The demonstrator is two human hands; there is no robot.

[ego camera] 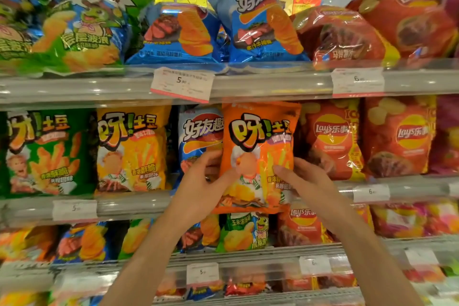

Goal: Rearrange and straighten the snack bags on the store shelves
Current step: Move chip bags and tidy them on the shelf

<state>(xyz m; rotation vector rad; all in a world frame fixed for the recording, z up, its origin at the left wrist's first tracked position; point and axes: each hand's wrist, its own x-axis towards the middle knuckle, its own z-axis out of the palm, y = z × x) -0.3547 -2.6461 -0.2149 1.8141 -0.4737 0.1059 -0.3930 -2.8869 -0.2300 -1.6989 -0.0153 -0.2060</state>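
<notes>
An orange snack bag (258,136) stands upright in front of the middle shelf (134,206), held between both hands. My left hand (202,181) grips its lower left edge, thumb on the front and fingers behind. My right hand (301,181) holds its lower right edge with the thumb laid across the front. The bag's bottom hangs below the shelf's front rail. Directly behind it to the left sits a blue chip bag (198,136), half covered. A yellow bag (131,149) and a green bag (47,154) of the same brand stand further left.
Red Lay's bags (332,139) fill the middle shelf to the right. The top shelf (273,84) carries green, blue and red bags, with a price tag (182,83) hanging askew. Lower shelves (248,253) hold more mixed bags behind price labels.
</notes>
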